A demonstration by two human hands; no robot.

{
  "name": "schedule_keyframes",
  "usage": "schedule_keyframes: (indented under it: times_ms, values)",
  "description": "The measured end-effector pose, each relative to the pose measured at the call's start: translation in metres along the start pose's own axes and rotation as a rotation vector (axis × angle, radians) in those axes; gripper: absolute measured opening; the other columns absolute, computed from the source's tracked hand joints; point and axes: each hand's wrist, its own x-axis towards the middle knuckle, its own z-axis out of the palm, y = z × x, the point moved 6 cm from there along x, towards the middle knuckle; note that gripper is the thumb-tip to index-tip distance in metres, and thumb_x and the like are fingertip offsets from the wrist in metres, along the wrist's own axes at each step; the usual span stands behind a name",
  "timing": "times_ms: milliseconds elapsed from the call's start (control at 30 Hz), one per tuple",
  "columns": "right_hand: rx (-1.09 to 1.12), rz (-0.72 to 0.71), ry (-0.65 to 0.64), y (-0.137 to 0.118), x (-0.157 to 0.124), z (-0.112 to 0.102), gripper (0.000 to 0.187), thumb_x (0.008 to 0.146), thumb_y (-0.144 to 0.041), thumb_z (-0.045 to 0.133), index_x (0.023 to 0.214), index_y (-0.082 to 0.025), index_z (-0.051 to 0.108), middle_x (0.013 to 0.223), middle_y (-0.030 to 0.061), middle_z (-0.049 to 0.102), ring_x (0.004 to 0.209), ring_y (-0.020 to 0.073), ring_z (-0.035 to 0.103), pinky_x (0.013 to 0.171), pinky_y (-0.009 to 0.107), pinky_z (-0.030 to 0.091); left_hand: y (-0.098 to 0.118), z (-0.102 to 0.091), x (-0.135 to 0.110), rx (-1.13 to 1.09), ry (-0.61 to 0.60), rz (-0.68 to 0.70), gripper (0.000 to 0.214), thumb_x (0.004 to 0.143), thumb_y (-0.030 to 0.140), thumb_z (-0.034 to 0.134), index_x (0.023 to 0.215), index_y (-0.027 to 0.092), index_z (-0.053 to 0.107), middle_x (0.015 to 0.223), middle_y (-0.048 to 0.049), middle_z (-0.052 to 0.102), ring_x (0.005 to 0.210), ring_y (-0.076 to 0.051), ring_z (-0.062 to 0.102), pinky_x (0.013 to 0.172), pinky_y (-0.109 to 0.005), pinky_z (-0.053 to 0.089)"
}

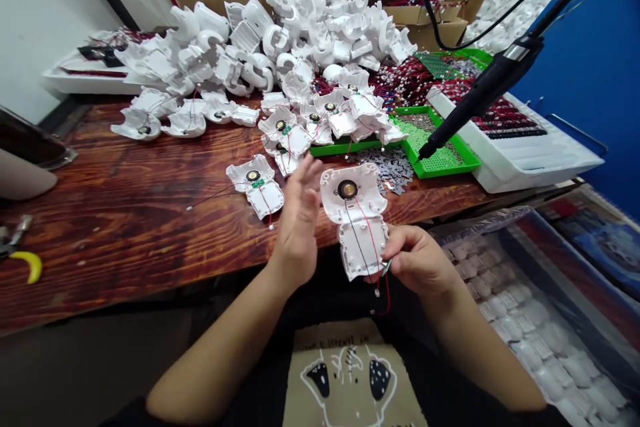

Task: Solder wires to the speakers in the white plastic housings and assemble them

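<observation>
The right hand (417, 260) seems to grip a wired white plastic shell (356, 213) at its lower edge; the left hand (299, 227) stands open beside it. More wired shells (320, 121) lie on the table (125, 213), below a heap of unwired shells (280, 20).

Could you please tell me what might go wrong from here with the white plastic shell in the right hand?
The loose red and black wires hanging from the white plastic shell could snag on the right hand and perhaps pull free of the speaker. The tip of what looks like a soldering iron rests near the green tray and the piled white shells, so a careless reach might melt plastic or burn the left hand.
</observation>
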Motion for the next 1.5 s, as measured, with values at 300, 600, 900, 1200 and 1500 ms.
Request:
schedule_keyframes:
  times_ms: [300, 600, 900, 1200, 1500]
  values:
    - [-0.109, 0.19, -0.038, 0.006, -0.01, -0.006, 0.016, 0.062, -0.014, 0.09, 0.074, -0.02, 0.081, 0.094, 0.0037, 0.073, 0.079, 0.0131, 0.074, 0.067, 0.021, 0.065, 0.068, 0.032, -0.015, 0.827, -0.932, 0.443, 0.032, 0.081, 0.008, 0.062, 0.109, 0.023, 0.068, 0.12, -0.0073, 0.064, 0.115, -0.027, 0.054, 0.098, -0.043, 0.045]
    - [-0.02, 0.219, -0.067, 0.017, -0.021, -0.016, 0.017, 0.062, -0.02, 0.092, 0.075, -0.021, 0.082, 0.096, 0.0041, 0.071, 0.071, 0.014, 0.073, 0.059, 0.025, 0.063, 0.049, 0.05, -0.013, 0.811, -1.013, 0.475, 0.011, 0.093, 0.011, 0.056, 0.094, 0.019, 0.064, 0.1, -0.0063, 0.07, 0.101, -0.024, 0.06, 0.089, -0.039, 0.045]
    - [0.021, 0.063, 0.016, 0.023, -0.029, -0.038, 0.021, 0.058, -0.034, 0.095, 0.072, -0.026, 0.081, 0.089, 0.003, 0.072, 0.076, 0.0124, 0.07, 0.067, 0.024, 0.058, 0.029, 0.009, -0.007, 0.517, -0.217, 0.545, 0.028, 0.081, 0.005, 0.074, 0.101, 0.024, 0.066, 0.091, 0.0, 0.075, 0.08, -0.017, 0.067, 0.081, -0.037, 0.05]
    - [-0.265, -0.052, 0.046, 0.008, -0.04, -0.024, 0.021, 0.062, -0.019, 0.092, 0.078, -0.029, 0.083, 0.113, 0.003, 0.073, 0.094, 0.0131, 0.069, 0.084, 0.025, 0.056, -0.008, -0.007, -0.034, 0.245, 0.112, 0.224, 0.028, 0.079, 0.014, 0.08, 0.101, 0.021, 0.065, 0.093, -0.003, 0.065, 0.081, -0.015, 0.065, 0.07, -0.027, 0.055]
    - [-0.345, -0.111, -0.03, 0.004, -0.036, -0.001, 0.026, 0.067, -0.012, 0.088, 0.085, -0.031, 0.083, 0.111, 0.0023, 0.072, 0.094, 0.0122, 0.07, 0.084, 0.024, 0.058, -0.05, 0.007, -0.037, -0.394, 0.091, -0.448, 0.032, 0.085, 0.035, 0.076, 0.111, 0.021, 0.065, 0.107, -0.0061, 0.072, 0.094, -0.019, 0.072, 0.083, -0.03, 0.06]
